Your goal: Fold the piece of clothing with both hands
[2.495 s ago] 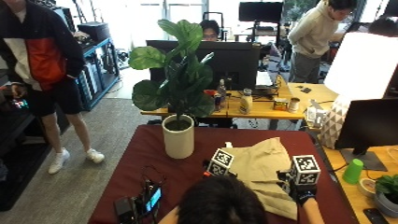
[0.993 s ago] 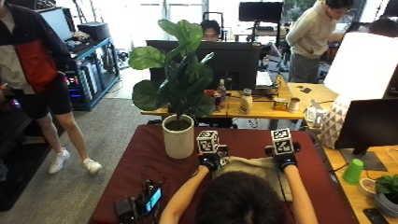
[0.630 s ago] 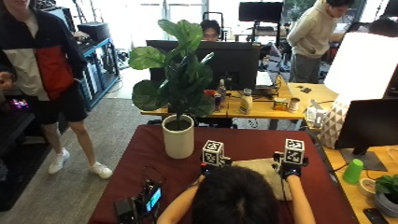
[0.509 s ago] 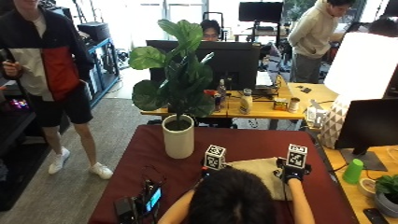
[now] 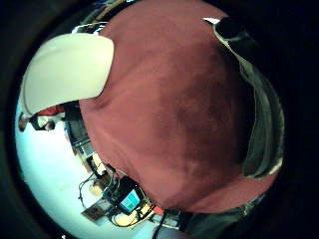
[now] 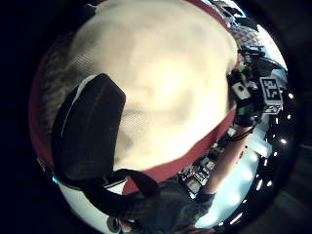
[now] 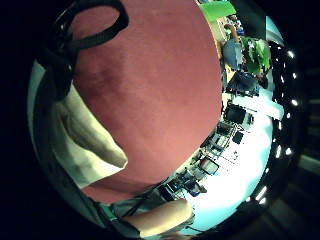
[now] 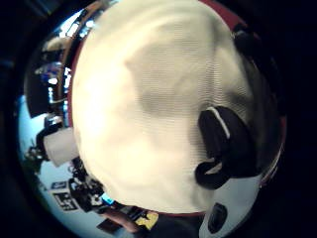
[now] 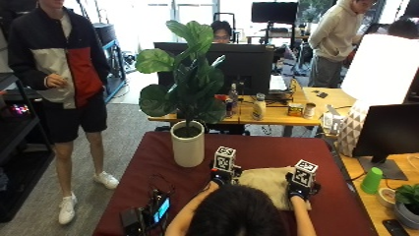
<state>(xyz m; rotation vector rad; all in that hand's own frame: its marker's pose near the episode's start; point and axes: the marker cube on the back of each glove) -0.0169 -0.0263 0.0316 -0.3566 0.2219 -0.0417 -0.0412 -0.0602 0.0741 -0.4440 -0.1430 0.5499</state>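
Holding a leafy plant (image 9: 190, 83), a white cylindrical pot (image 9: 188, 150) stands on the maroon bench (image 9: 157, 162). Left hand (image 9: 221, 175) and right hand (image 9: 299, 187) flank the folded beige garment (image 9: 268, 183). Whether either hand grips: cannot tell.

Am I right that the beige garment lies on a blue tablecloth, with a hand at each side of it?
Not quite: the tablecloth is dark red, as the outside view shows. The beige garment does lie on it, left hand and right hand at its sides.

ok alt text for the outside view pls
A person at a dark red table has both gloved hands, left hand and right hand, on a folded beige garment. A potted plant stands on the table to their left.
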